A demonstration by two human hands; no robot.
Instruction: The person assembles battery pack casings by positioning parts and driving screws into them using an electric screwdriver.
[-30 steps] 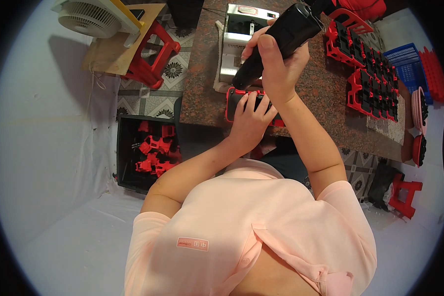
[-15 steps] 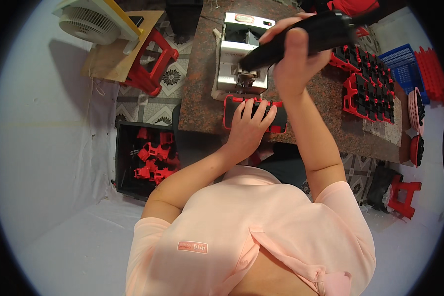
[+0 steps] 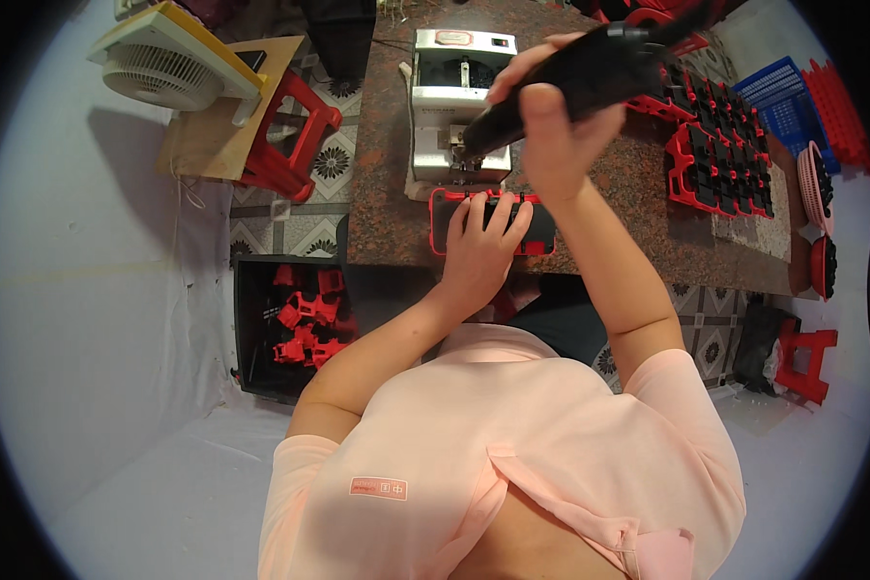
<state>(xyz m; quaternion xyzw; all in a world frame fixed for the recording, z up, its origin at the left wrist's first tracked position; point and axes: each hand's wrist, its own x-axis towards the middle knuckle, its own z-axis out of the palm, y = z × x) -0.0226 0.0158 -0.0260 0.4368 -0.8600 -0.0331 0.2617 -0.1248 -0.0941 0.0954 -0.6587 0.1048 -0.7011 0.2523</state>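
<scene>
Seated at a speckled brown stone worktop (image 3: 638,208), working over a red-and-black plastic part (image 3: 493,224) lying flat near the table's front edge, long axis running from nine to three o'clock. Pressing down on that part with the left hand (image 3: 483,242), fingers spread flat across its black middle, not curled around it. Gripping a black power screwdriver (image 3: 575,82) in the right hand (image 3: 561,126), fist clenched round the body, thumb lying along the near side. Tilting the tool steeply, long axis running from about two o'clock down to eight o'clock, tip aimed at the part's far left edge; cannot tell whether the tip is touching. Standing directly at twelve o'clock of the part, just beyond it, a white benchtop machine (image 3: 454,92), its lower front partly hidden by the tool's nose. Lying at two o'clock on the tabletop, well apart from the hands, rows of finished red-and-black parts (image 3: 720,159). Sitting at three o'clock past the table end, a blue crate (image 3: 778,87) and pink round baskets (image 3: 820,193). Resting on the floor at eight o'clock, a black bin of loose red pieces (image 3: 295,324); farther out at ten o'clock, a red stool (image 3: 295,135) carrying a board and a white fan (image 3: 159,58).
</scene>
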